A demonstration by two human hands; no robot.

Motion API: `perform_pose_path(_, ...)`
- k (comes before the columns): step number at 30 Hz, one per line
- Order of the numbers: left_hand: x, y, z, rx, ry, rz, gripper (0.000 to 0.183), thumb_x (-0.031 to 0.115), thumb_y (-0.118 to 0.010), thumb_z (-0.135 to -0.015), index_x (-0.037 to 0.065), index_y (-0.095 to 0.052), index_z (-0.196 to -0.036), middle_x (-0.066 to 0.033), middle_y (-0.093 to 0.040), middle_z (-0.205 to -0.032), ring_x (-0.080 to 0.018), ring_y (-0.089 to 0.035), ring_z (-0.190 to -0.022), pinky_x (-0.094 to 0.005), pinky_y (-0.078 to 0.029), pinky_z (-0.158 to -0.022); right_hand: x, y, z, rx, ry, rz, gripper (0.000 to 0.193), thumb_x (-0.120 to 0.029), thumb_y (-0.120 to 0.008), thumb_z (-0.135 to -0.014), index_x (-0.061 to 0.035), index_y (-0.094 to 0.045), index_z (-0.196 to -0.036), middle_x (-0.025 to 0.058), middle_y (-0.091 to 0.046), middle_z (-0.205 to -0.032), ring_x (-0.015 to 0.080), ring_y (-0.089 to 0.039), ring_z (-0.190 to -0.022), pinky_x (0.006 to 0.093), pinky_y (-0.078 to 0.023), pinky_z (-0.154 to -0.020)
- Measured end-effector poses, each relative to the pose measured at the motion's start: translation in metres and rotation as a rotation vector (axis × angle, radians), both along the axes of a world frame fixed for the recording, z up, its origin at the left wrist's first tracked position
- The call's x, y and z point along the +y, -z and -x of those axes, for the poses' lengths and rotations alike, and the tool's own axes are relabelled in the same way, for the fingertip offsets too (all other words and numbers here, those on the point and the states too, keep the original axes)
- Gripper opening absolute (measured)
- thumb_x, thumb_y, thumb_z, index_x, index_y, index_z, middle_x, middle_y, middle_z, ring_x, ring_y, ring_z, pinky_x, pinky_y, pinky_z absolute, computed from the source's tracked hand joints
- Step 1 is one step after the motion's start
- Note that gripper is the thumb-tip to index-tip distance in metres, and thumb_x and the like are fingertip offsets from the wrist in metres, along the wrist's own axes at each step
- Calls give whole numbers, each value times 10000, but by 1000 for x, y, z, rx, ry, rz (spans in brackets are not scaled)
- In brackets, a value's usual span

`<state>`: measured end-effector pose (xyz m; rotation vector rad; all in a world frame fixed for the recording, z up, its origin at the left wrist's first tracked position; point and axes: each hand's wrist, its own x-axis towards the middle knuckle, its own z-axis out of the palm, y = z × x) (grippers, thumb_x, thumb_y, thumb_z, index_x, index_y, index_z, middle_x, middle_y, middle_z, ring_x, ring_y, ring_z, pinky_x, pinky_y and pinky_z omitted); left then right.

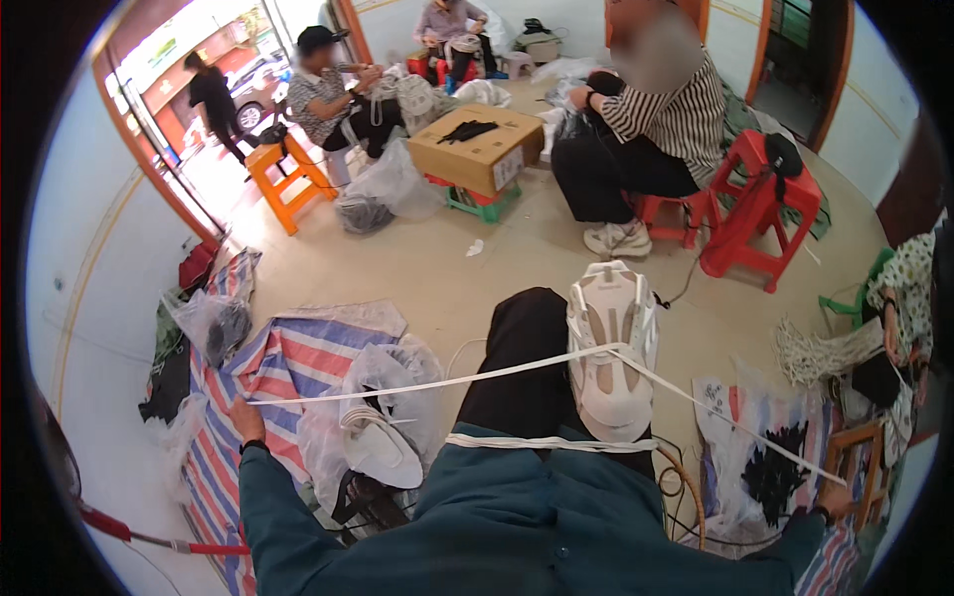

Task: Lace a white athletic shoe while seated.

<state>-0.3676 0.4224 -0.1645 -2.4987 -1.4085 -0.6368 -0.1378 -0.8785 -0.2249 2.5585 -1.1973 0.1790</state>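
A white sneaker (608,397) rests on my right thigh, its toe toward me. One flat white shoelace (477,376) passes through its lower eyelets, and both ends are drawn out wide. Far out to the left, my left hand (246,421) is closed on one end. My right hand (838,497) grips the other end at the lower right, beside a small wooden stool (857,462). More white laces (547,443) lie across my lap. A second white shoe (383,452) sits in a clear plastic bag on the left.
Striped sheeting (288,358) covers floor at my left; black laces (778,475) lie at right. A cardboard box (477,147) stands ahead, near a seated person in stripes (666,119) and red stools (760,204). An orange stool (283,184) stands by the doorway. Other people sit around.
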Motion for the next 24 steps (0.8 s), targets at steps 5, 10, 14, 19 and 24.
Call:
perform_pose_path(5,-22,-5,-71,-142,271,-21,162,81,-480,-828,-11,-575,-921,-258,-629,-790,-462,-599,-783,-544,-431,-681,20,31,-87,-1360,-22,-1000,318,-70,-561,-916,-20,-606,-1227,133,-647,-1029,246,-621,-908,364,-518,-755)
perform_pose_path(10,-96,-37,-175,-238,585,228,185,42,-496,-806,17,-636,-924,-199,-631,-714,-340,-618,-622,-417,-475,-593,147,5,-190,-1111,-450,-1273,231,-96,-555,-886,-61,-628,-1102,39,-612,-973,149,-572,-795,306,-460,-604)
perform_pose_path(14,-205,-68,-245,-294,911,478,150,66,-529,-871,34,-641,-966,-150,-655,-717,-231,-666,-639,-341,-500,-588,309,-57,-218,-870,-744,-1340,304,-52,-498,-832,-26,-629,-1105,49,-633,-989,143,-605,-844,274,-511,-710)
perform_pose_path(19,-338,-83,-307,-426,1169,988,142,23,-538,-914,-5,-626,-1021,-61,-662,-793,-135,-661,-732,-256,-537,-666,483,-122,-187,-670,-1068,-1525,193,-10,-541,-865,-41,-631,-1033,12,-627,-925,93,-593,-810,246,-493,-709)
perform_pose_path(24,-425,-81,-348,-443,1291,1373,112,13,-546,-924,-7,-638,-984,-39,-663,-789,-111,-655,-745,-237,-524,-669,567,-148,-158,-554,-1215,-1635,105,-73,-599,-903,-25,-616,-995,-17,-608,-829,62,-554,-761,223,-458,-693)
